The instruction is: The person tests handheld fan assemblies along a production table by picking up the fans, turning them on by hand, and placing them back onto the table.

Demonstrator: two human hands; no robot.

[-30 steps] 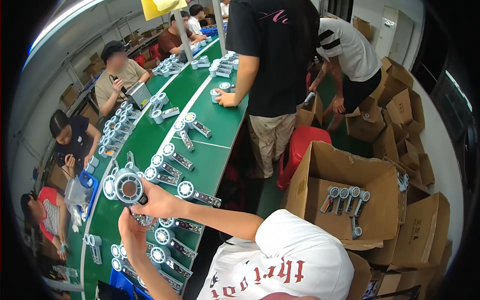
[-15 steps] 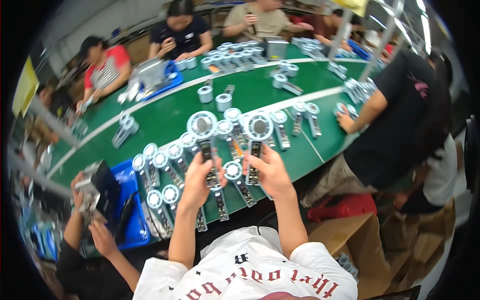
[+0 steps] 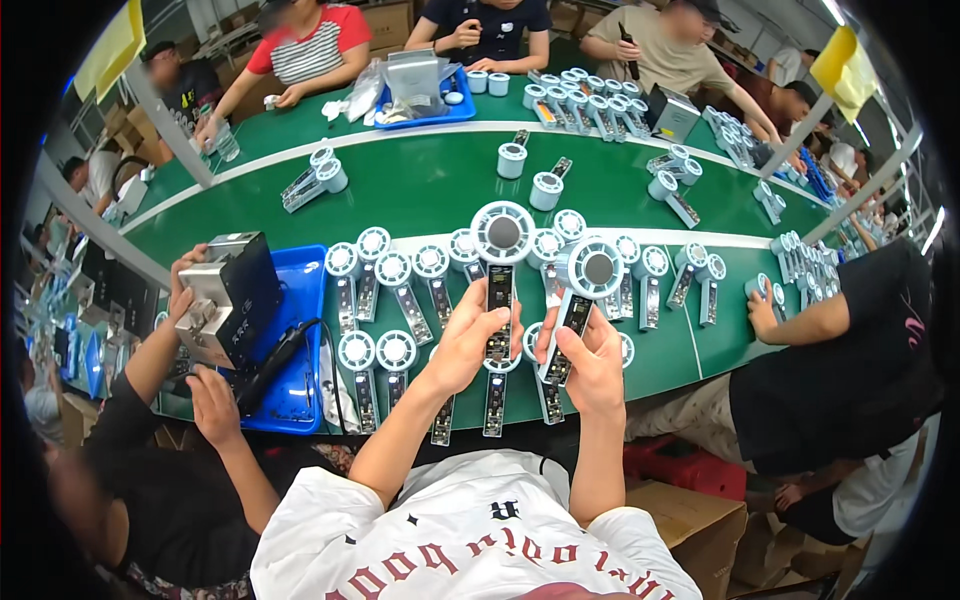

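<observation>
The person's left hand (image 3: pixel 468 340) was raised over the near edge of the green table (image 3: pixel 420 185), fingers wrapped round the dark handle of a handheld fan (image 3: pixel 502 262) with a round white head. That fan stood upright, its head toward the far side of the table and its grey centre facing the camera. The thumb lay along the front of the handle, and the forearm rose from the lower edge of the view at a slant toward the right.

The right hand (image 3: pixel 590 365) gripped a second handheld fan (image 3: pixel 585 290) by its dark handle, just right of the first and tilted with its head leaning rightward. The thumb pressed across the front of the handle while the fingers curled behind. The right forearm came up nearly straight. The two hands sat close together, seemingly just apart, both above the near strip of the table.

Below and around the held fans, rows of similar white fans (image 3: pixel 392 290) lay flat on the table, heads pointing away. Left of them a blue tray (image 3: pixel 305 290) rested on the table's near edge, where another person's hands held a boxy grey and black device (image 3: pixel 232 295). More people sat along the table's far side.
</observation>
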